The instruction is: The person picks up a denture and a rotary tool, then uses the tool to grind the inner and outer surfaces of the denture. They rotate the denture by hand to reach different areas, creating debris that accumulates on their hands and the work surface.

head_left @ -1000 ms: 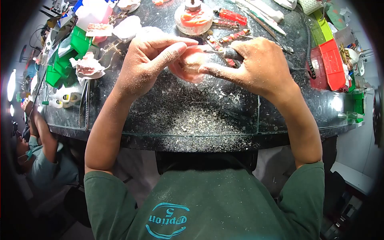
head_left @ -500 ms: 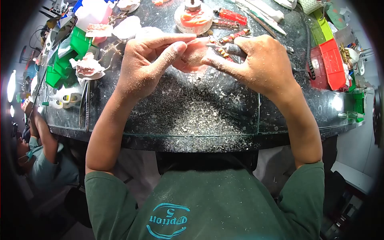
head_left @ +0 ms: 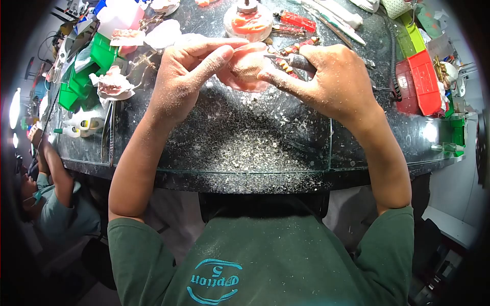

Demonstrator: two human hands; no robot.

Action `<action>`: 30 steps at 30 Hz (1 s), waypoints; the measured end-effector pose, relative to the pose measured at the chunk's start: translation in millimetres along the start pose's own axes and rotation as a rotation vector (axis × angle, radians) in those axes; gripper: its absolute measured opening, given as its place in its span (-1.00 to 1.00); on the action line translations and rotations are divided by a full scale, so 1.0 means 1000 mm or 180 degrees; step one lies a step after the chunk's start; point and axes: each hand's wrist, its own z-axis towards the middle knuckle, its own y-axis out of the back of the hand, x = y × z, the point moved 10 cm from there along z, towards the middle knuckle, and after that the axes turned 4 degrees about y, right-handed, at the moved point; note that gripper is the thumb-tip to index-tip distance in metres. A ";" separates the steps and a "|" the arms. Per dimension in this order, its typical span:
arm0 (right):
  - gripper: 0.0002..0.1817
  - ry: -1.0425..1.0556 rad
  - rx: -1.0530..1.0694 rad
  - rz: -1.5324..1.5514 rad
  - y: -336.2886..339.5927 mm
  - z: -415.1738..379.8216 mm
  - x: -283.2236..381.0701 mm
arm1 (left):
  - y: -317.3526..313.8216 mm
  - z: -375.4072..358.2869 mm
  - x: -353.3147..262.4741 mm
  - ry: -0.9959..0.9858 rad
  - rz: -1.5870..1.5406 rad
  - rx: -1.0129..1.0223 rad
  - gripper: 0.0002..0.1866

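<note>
My left hand (head_left: 185,71), dusted with pale shavings, pinches a pink denture base (head_left: 245,71) between thumb and fingers at its left and top edge. My right hand (head_left: 334,76) is wrapped round a dark rotary handpiece (head_left: 301,62). The handpiece's thin metal tip points left and meets or nearly meets the base's upper right edge; exact contact cannot be told. My right thumb rests against the right side of the base. Below both hands, shavings (head_left: 260,145) lie scattered over the dark bench (head_left: 204,137).
Behind the base stand a round glass burner (head_left: 247,23), a red-handled tool (head_left: 297,20) and strips of teeth (head_left: 293,48). Green bins (head_left: 103,53) and a plaster model (head_left: 113,85) are left, a red bin (head_left: 427,81) right. Another person (head_left: 56,194) sits at far left.
The denture base has turned slightly in my left hand, showing more of its pink surface. My left thumb has shifted a little left and up. My right hand holds nearly still.
</note>
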 end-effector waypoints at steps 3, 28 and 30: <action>-0.41 -0.0012 0.0044 -0.0042 -0.002 -0.001 0.000 | 0.003 0.001 0.001 0.0026 0.0018 -0.0033 -0.72; -0.47 -0.0005 0.0351 0.0272 -0.010 -0.001 0.007 | -0.002 0.002 0.017 0.0264 -0.0087 0.0084 -0.68; -0.46 0.0039 0.0355 0.0271 -0.008 0.000 0.009 | -0.004 0.000 0.019 0.0347 -0.0218 0.0127 -0.68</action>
